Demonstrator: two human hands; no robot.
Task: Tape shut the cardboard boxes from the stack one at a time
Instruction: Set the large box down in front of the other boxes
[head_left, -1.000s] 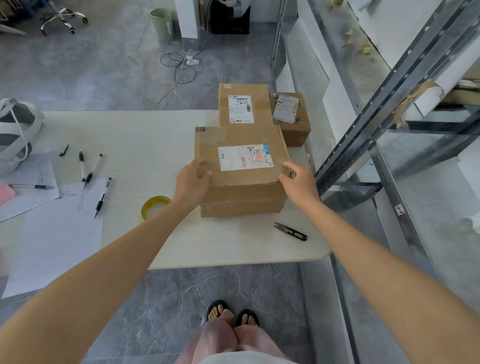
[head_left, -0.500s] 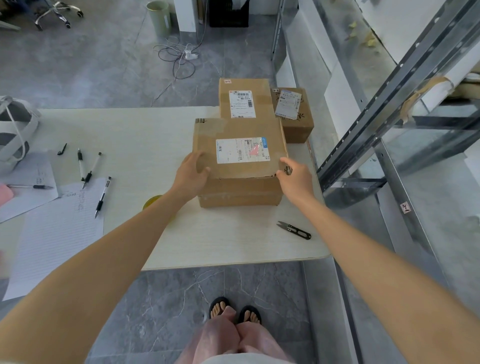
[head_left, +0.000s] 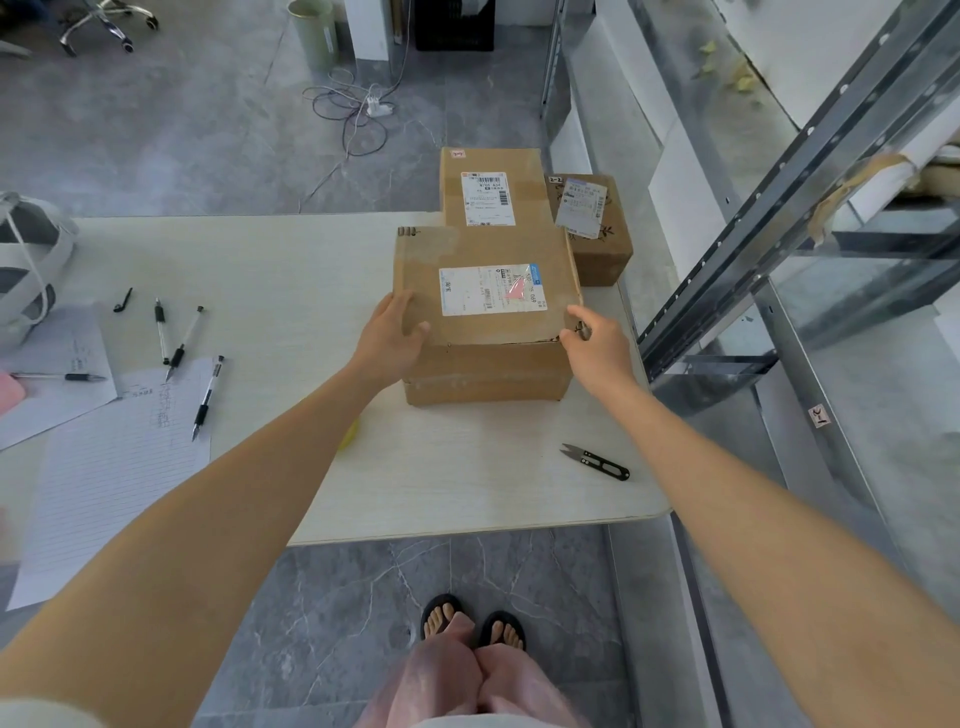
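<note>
Your left hand (head_left: 389, 338) grips the 9 o'clock edge of the top cardboard box (head_left: 485, 244) and your right hand (head_left: 597, 353) pinches its 4 o'clock corner, so you seem to be lifting it off the lower box (head_left: 483, 384) at the bench's (head_left: 291, 260) right end. Set it down toward 6 o'clock, minding the thread snips (head_left: 595, 461) at 5 and the yellow tape roll (head_left: 352, 434) under your left forearm at 7.

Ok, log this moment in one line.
left hand: grips top box | right hand: at its near corner | snips: on table
</note>
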